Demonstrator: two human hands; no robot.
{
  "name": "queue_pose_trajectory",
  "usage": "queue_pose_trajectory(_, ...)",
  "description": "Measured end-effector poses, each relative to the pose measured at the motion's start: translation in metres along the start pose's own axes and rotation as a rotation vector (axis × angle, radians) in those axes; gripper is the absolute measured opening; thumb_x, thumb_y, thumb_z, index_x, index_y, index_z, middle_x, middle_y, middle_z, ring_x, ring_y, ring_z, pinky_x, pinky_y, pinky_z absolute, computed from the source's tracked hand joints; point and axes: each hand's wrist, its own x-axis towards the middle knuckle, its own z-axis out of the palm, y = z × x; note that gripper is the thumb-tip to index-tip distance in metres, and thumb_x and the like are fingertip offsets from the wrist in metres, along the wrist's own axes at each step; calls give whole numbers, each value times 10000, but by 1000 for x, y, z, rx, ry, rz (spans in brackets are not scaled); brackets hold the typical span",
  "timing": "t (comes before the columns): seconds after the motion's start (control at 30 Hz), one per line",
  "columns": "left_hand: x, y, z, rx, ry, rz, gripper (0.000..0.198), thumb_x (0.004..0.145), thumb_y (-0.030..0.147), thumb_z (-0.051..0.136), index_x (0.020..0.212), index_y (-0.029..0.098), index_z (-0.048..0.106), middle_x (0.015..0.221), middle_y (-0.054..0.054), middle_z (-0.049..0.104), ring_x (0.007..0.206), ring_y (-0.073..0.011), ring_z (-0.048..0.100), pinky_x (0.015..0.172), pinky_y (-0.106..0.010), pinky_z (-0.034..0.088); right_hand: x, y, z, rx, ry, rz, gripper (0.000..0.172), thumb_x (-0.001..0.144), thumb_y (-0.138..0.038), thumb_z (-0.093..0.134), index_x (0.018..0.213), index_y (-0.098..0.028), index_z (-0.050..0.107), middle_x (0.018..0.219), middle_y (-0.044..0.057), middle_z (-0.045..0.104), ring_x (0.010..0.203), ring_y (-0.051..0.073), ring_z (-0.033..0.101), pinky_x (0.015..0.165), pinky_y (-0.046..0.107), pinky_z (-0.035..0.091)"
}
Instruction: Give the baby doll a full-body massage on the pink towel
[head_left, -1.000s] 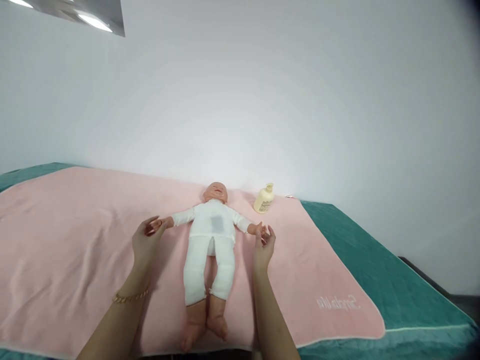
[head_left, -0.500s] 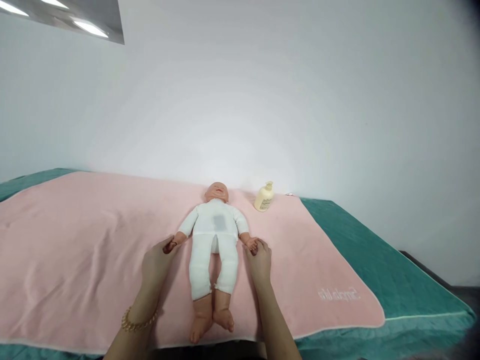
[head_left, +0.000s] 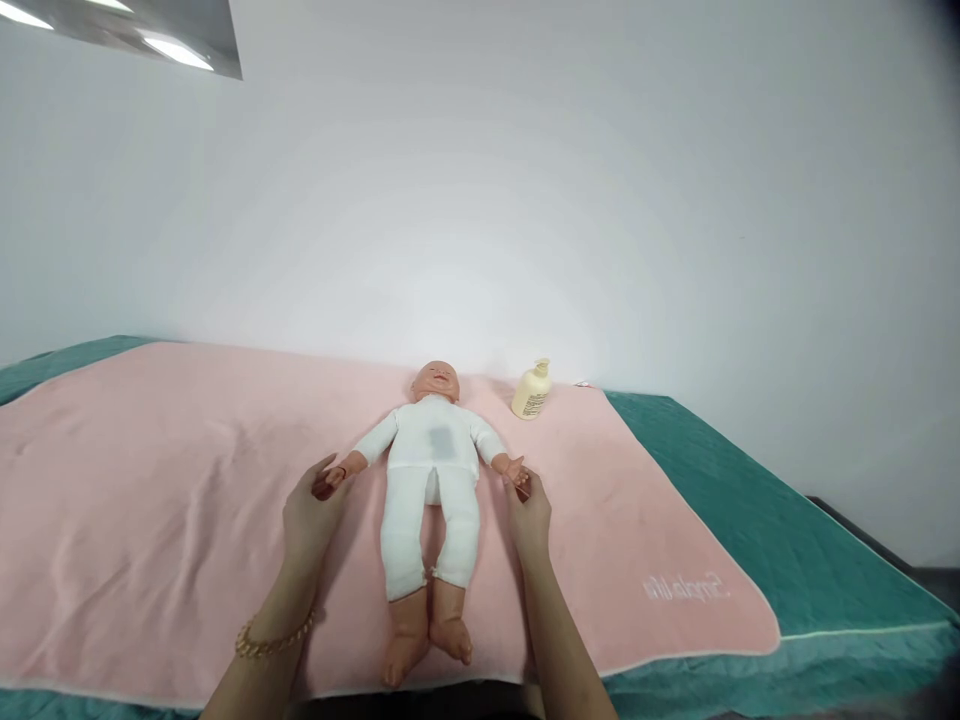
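A baby doll (head_left: 430, 470) in a white suit lies on its back on a pink towel (head_left: 172, 470), head toward the wall, bare feet toward me. My left hand (head_left: 311, 515) pinches the doll's hand on the left side, the doll's arm angled outward. My right hand (head_left: 529, 510) pinches the doll's other hand on the right. A gold bracelet sits on my left wrist.
A cream pump bottle (head_left: 531, 391) stands on the towel beyond the doll's right side, near the white wall. The towel covers a green sheet (head_left: 750, 480) that shows at the right and far left. The bed's front edge runs just below the doll's feet.
From spread wide, the doll's arms were brought down beside its body, then moved slightly outward again. Both my hands kept hold of the doll's hands throughout.
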Motion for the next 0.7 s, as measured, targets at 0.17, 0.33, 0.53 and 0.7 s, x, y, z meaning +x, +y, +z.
queue_pose_trajectory(0.17, 14, 7, 7, -238, 66, -70, 625, 723, 440, 697, 1276, 175, 573, 1146, -157, 676, 1012, -274, 660, 766, -346, 538, 30, -5, 15, 268, 92, -72, 537, 792, -552, 607, 1134, -139, 616, 1128, 110, 681, 1046, 250, 633, 876, 361, 505)
queue_pose_trajectory(0.33, 42, 18, 24, -503, 183, 9, 577, 753, 475, 698, 1234, 183, 566, 1166, -130, 665, 1054, -226, 648, 922, -378, 508, 72, -20, 37, 403, 104, -179, 589, 835, -582, 555, 1230, -148, 605, 1226, 116, 642, 1164, 252, 574, 939, 370, 485)
queue_pose_trajectory(0.53, 85, 14, 44, -563, 261, -41, 535, 776, 525, 667, 1142, 139, 616, 1190, -156, 654, 1070, -250, 643, 936, -403, 513, 107, -46, 58, 388, 128, -205, 369, 928, -387, 581, 1220, -164, 564, 1210, 92, 596, 1027, 214, 619, 868, 423, 534)
queue_pose_trajectory(0.7, 123, 18, 60, -629, 195, -8, 496, 781, 512, 662, 1095, 128, 665, 1205, -147, 656, 1109, -256, 628, 932, -353, 517, 128, -55, 76, 384, 78, -250, 356, 927, -361, 587, 1227, -171, 556, 1230, 89, 580, 1037, 217, 610, 869, 426, 535)
